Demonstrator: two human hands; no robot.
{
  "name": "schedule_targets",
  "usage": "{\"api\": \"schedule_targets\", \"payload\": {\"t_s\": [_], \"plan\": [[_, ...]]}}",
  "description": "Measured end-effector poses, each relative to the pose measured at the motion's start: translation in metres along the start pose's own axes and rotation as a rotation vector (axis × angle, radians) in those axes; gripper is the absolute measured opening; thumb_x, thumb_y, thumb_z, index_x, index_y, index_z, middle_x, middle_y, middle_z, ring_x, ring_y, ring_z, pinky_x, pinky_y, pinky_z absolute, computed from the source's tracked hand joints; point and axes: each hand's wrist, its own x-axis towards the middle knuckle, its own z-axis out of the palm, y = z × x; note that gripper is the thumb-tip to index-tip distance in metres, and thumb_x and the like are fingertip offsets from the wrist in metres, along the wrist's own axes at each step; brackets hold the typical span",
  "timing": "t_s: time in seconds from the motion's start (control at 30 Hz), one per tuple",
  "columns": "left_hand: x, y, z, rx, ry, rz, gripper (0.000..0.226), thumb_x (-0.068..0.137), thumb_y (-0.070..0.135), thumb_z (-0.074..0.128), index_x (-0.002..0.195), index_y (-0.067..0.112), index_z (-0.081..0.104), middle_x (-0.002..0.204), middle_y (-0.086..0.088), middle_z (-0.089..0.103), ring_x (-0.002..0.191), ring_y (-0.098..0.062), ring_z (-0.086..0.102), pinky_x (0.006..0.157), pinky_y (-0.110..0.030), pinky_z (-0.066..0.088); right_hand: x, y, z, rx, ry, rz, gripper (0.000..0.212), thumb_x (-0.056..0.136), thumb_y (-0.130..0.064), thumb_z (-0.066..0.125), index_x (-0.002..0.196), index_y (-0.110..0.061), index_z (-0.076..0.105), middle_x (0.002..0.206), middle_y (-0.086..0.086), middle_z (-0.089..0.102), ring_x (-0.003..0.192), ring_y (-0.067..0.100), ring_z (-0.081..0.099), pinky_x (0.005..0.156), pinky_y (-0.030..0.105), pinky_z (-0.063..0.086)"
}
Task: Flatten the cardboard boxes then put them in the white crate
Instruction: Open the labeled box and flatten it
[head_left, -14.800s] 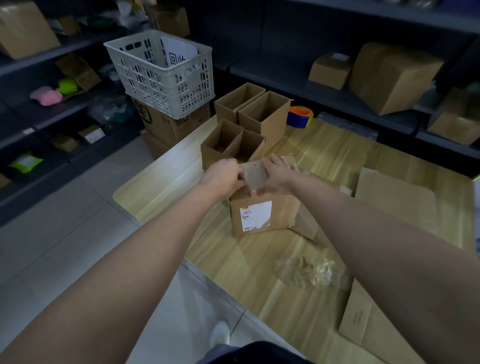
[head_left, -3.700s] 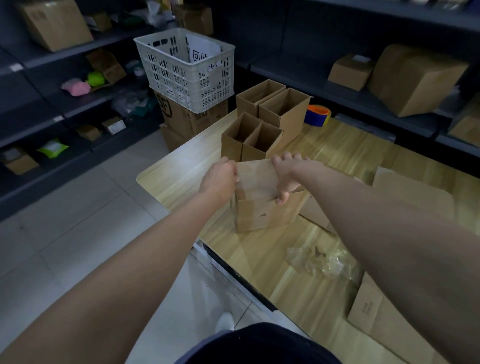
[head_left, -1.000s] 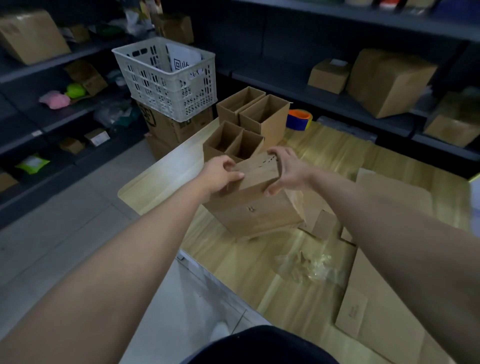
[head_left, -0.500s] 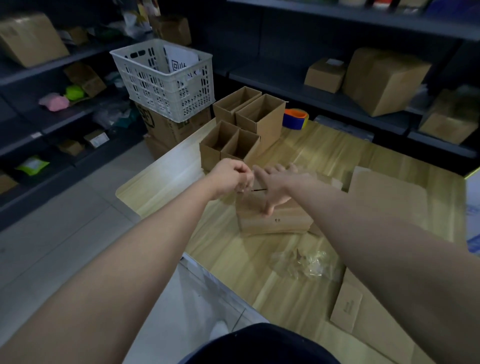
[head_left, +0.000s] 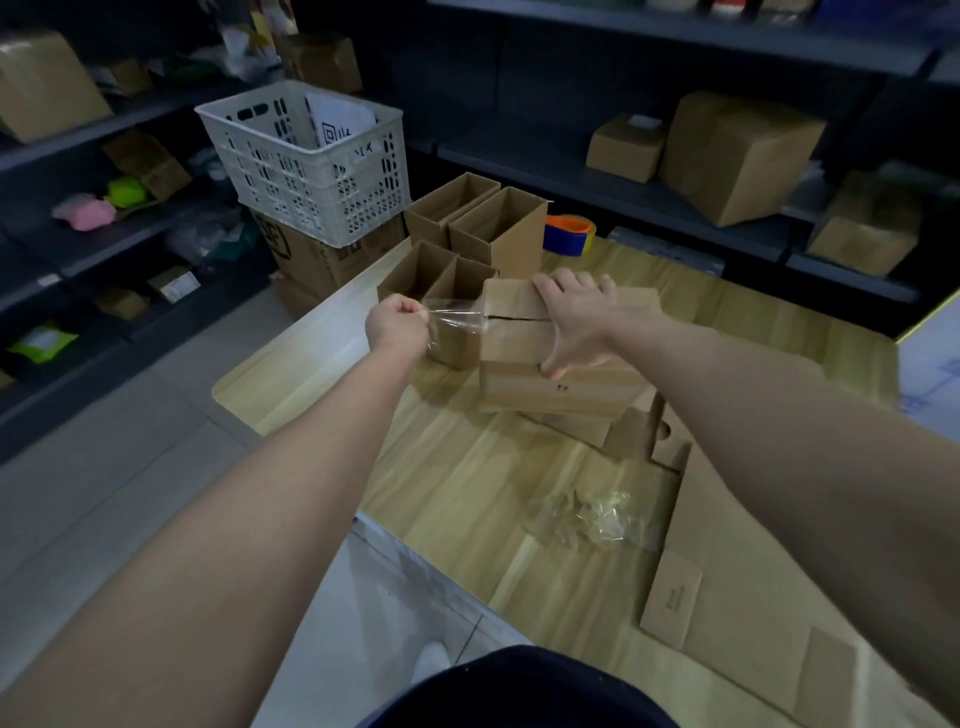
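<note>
A closed brown cardboard box (head_left: 550, 384) stands on the wooden table (head_left: 457, 483). My right hand (head_left: 576, 317) lies spread over its top, thumb down the front face. My left hand (head_left: 397, 325) pinches a strip of clear tape (head_left: 457, 319) that stretches from the box's top seam to the left. Several open cardboard boxes (head_left: 467, 244) stand behind it. The white crate (head_left: 306, 161) sits on a large carton beyond the table's far left corner, with a printed sheet inside.
Flattened cardboard (head_left: 753, 597) lies on the table's right side under my right arm. Crumpled clear tape (head_left: 592, 519) lies in the middle. A blue and orange tape roll (head_left: 569, 236) sits at the back edge. Dark shelves with cartons surround the table.
The box was tipped and then set upright on the table. My left hand has pulled the tape strip off its top seam toward the left, while my right hand spread over the box.
</note>
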Motion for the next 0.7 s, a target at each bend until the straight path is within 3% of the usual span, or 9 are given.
{"api": "schedule_targets", "payload": {"t_s": [0.07,0.13,0.23,0.3,0.33,0.4,0.5,0.7], "plan": [[-0.002,0.006,0.012,-0.041,0.048,-0.011,0.028,0.089,0.005,0.052,0.065,0.020,0.056,0.076,0.002,0.058,0.071,-0.015,0.056,0.052,-0.018,0.039,-0.009,0.007,-0.002,0.009,0.015,0.025,0.119,0.056,-0.054,0.080,0.148,-0.027,0.009,0.145,0.006,0.027,0.135,0.030,0.024,0.114,0.059,0.011],[-0.001,0.008,0.016,-0.107,0.118,-0.049,0.021,0.091,0.007,0.046,0.074,0.015,0.054,0.087,0.001,0.058,0.082,-0.016,0.055,0.064,-0.018,0.041,-0.021,0.020,-0.002,0.029,0.024,0.065,0.120,0.055,-0.053,0.080,0.148,-0.026,0.009,0.144,0.005,0.027,0.134,0.030,0.025,0.114,0.058,0.014],[0.004,0.001,0.011,-0.041,0.146,-0.081,0.022,0.094,0.008,0.042,0.080,0.014,0.058,0.100,-0.009,0.062,0.097,-0.027,0.060,0.076,-0.028,0.049,-0.039,0.043,-0.001,0.084,0.051,0.161,0.124,0.054,-0.049,0.083,0.149,-0.025,0.006,0.146,0.006,0.024,0.136,0.030,0.023,0.114,0.057,0.016],[0.006,-0.005,0.007,0.016,0.152,-0.096,0.029,0.096,0.011,0.040,0.071,0.023,0.050,0.118,-0.016,0.062,0.110,-0.032,0.059,0.088,-0.037,0.052,-0.053,0.063,-0.003,0.070,0.070,0.238,0.127,0.054,-0.048,0.084,0.149,-0.024,0.004,0.149,0.007,0.020,0.138,0.032,0.019,0.114,0.057,0.013],[0.005,-0.008,0.006,0.041,0.170,-0.093,0.033,0.095,0.010,0.041,0.066,0.026,0.042,0.118,-0.017,0.061,0.111,-0.032,0.059,0.091,-0.039,0.051,-0.061,0.073,-0.003,0.050,0.080,0.281,0.127,0.054,-0.048,0.084,0.150,-0.024,0.004,0.151,0.007,0.019,0.139,0.033,0.017,0.115,0.058,0.011],[0.002,-0.013,0.008,0.063,0.216,-0.032,0.032,0.089,0.005,0.050,0.064,0.024,0.048,0.097,-0.012,0.065,0.095,-0.029,0.063,0.083,-0.038,0.055,-0.076,0.094,-0.005,0.005,0.115,0.366,0.126,0.054,-0.048,0.084,0.149,-0.024,0.004,0.151,0.008,0.018,0.140,0.034,0.015,0.114,0.059,0.008],[-0.020,-0.017,0.031,0.151,0.050,0.124,0.020,0.086,0.007,0.061,0.071,0.020,0.061,0.080,0.003,0.062,0.074,-0.010,0.059,0.069,-0.026,0.050,-0.090,0.112,-0.002,-0.044,0.192,0.415,0.126,0.054,-0.051,0.081,0.148,-0.024,0.002,0.149,0.008,0.018,0.139,0.036,0.015,0.114,0.061,0.006],[-0.081,-0.047,0.089,0.417,-0.353,0.372,0.008,0.090,0.014,0.060,0.087,0.017,0.054,0.080,0.002,0.058,0.070,-0.011,0.057,0.058,-0.022,0.047,-0.102,0.113,0.016,-0.066,0.245,0.443,0.127,0.056,-0.055,0.080,0.149,-0.022,0.000,0.150,0.010,0.017,0.139,0.037,0.015,0.113,0.063,0.006]]}}
